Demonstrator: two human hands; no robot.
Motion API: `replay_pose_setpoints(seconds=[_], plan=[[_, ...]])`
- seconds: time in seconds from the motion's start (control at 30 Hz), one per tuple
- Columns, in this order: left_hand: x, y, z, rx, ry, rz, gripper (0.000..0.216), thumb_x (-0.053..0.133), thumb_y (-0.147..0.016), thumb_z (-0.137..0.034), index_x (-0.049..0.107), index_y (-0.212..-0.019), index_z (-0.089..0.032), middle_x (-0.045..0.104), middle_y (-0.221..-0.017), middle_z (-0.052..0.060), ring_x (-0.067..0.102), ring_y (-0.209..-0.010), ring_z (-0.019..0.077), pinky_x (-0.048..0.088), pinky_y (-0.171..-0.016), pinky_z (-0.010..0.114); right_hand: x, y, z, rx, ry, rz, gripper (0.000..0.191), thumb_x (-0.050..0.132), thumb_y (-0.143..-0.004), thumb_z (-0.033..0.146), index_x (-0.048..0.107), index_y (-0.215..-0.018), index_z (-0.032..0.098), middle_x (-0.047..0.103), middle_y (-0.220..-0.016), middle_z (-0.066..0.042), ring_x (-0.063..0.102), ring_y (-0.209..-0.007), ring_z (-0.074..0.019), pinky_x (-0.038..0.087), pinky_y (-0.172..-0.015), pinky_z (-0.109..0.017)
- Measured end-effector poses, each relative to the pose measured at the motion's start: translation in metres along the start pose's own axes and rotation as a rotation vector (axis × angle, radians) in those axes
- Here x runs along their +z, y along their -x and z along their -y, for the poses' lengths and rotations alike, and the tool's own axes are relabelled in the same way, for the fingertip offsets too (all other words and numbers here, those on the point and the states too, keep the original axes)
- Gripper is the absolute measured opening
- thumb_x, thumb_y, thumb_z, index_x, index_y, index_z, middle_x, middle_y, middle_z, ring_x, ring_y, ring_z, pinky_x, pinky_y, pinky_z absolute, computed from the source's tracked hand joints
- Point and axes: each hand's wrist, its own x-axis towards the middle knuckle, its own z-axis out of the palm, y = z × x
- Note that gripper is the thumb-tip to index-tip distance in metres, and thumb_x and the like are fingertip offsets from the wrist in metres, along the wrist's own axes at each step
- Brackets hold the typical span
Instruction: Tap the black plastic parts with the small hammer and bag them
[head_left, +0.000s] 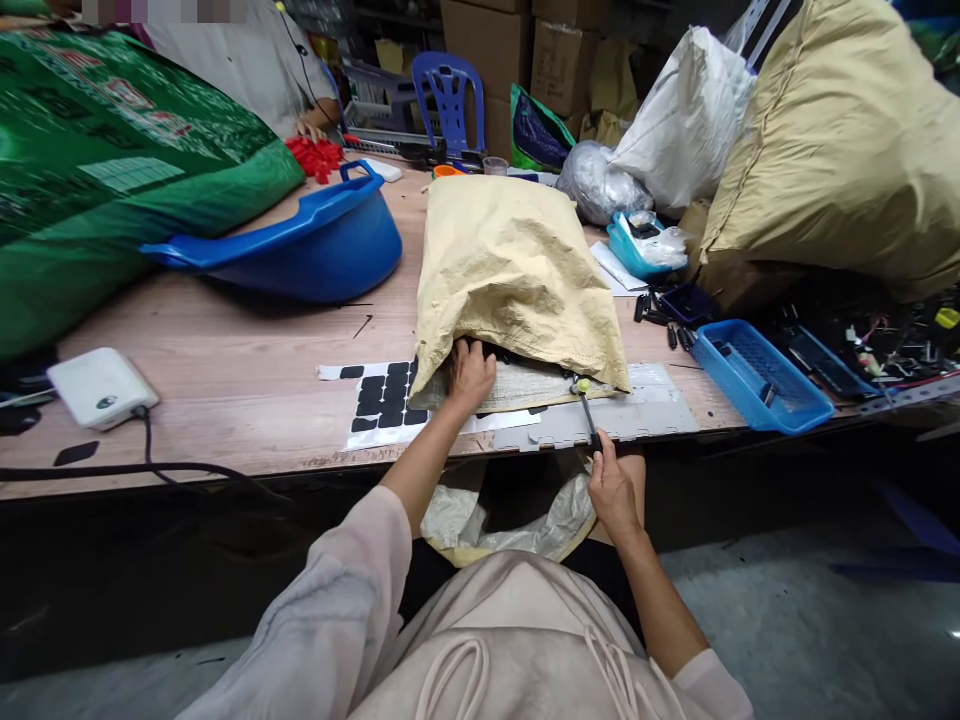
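A tan woven sack [517, 270] lies on the wooden table [247, 350] with its open mouth facing me. My left hand [471, 374] reaches into that mouth, fingers hidden inside among dark parts. My right hand [611, 492] is at the table's front edge, gripping a thin black tool [587, 412] with a yellow-green tip that points at the sack's lower right corner. A white sheet of black square pads [382, 398] lies just left of my left hand.
A blue tub [315, 240] and a green sack [97, 170] sit at the left, with a white box [101, 385] and its cable. A blue tray [757, 375], loose dark parts and big sacks fill the right. Another person stands at the far left. A bag rests on my lap.
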Motion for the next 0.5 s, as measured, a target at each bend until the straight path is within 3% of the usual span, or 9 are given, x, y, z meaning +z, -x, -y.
replay_pose_setpoints(seconds=[0.07, 0.17, 0.27, 0.37, 0.5], plan=[[0.008, -0.025, 0.001, -0.059, -0.02, 0.03, 0.035, 0.055, -0.099, -0.033, 0.065, -0.125, -0.013, 0.061, -0.134, 0.024, 0.057, -0.131, 0.039, 0.046, -0.11, 0.05, 0.001, 0.0, 0.0, -0.003, -0.019, -0.001, 0.054, 0.031, -0.107, 0.029, 0.047, -0.157, 0.014, 0.074, -0.129, -0.019, 0.075, -0.109, -0.0285, 0.059, -0.093, -0.038], [0.023, -0.039, -0.002, -0.028, -0.008, 0.129, 0.035, 0.047, -0.102, -0.038, 0.067, -0.118, -0.014, 0.067, -0.121, 0.023, 0.062, -0.123, 0.0379, 0.048, -0.106, 0.05, 0.002, 0.001, 0.0, 0.001, -0.031, -0.004, 0.055, 0.03, -0.107, 0.029, 0.046, -0.157, 0.013, 0.074, -0.13, -0.019, 0.075, -0.111, -0.0289, 0.059, -0.094, -0.039], [0.036, -0.028, -0.008, 0.083, -0.006, 0.164, 0.029, 0.048, -0.101, -0.036, 0.069, -0.107, -0.017, 0.068, -0.113, 0.02, 0.065, -0.114, 0.0359, 0.052, -0.099, 0.047, 0.002, 0.001, 0.001, 0.015, -0.023, -0.005, 0.055, 0.032, -0.107, 0.028, 0.046, -0.158, 0.014, 0.074, -0.13, -0.019, 0.076, -0.11, -0.029, 0.06, -0.092, -0.039], [0.044, -0.006, -0.013, 0.173, 0.015, 0.141, 0.027, 0.049, -0.1, -0.034, 0.069, -0.106, -0.017, 0.065, -0.12, 0.02, 0.061, -0.119, 0.0362, 0.052, -0.101, 0.047, 0.0, 0.001, 0.002, 0.012, -0.028, 0.006, 0.054, 0.031, -0.106, 0.027, 0.047, -0.157, 0.015, 0.075, -0.129, -0.017, 0.076, -0.109, -0.0283, 0.06, -0.091, -0.037], [0.04, 0.018, -0.009, 0.236, 0.061, 0.147, 0.038, 0.051, -0.1, -0.033, 0.063, -0.132, -0.017, 0.059, -0.142, 0.019, 0.053, -0.136, 0.0352, 0.046, -0.112, 0.047, -0.002, 0.001, 0.003, 0.004, -0.031, 0.024, 0.054, 0.032, -0.106, 0.027, 0.047, -0.157, 0.016, 0.075, -0.128, -0.017, 0.076, -0.11, -0.0281, 0.06, -0.091, -0.037]])
